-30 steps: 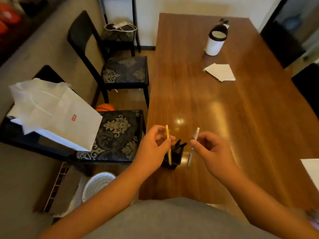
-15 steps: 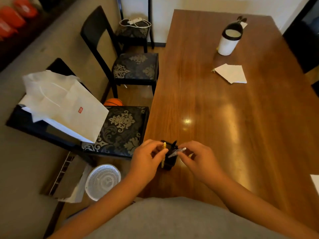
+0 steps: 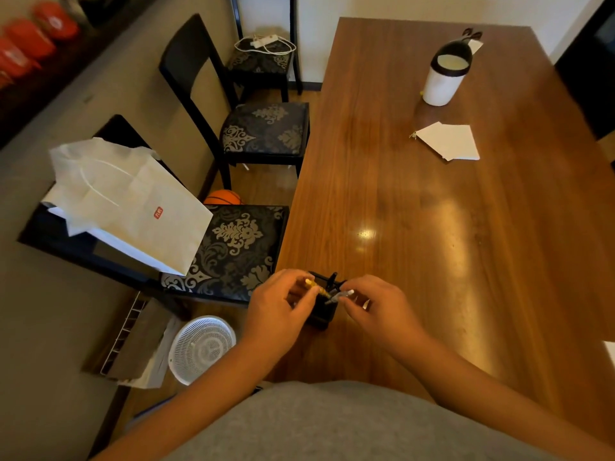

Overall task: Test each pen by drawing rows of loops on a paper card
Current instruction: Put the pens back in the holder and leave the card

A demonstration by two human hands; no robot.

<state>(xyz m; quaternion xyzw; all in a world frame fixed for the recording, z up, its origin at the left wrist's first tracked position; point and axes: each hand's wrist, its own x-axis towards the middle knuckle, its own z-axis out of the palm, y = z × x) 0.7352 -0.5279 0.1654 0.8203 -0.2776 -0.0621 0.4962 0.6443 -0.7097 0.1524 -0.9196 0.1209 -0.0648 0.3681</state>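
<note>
A small black pen holder stands near the left front edge of the wooden table, with dark pens sticking out of its top. My left hand grips a yellow pen whose tip points down into the holder. My right hand pinches a silver-white pen, also angled toward the holder's opening. Both hands sit on either side of the holder. A white paper card lies far away at the back right of the table.
A white cup with a black rim stands at the far end. Patterned chairs line the table's left side, one bearing a white paper bag. A white fan and an orange ball are on the floor.
Both hands dropped from holding the pens upright above the table down to the holder, and the pens tilted with their tips toward its opening.
</note>
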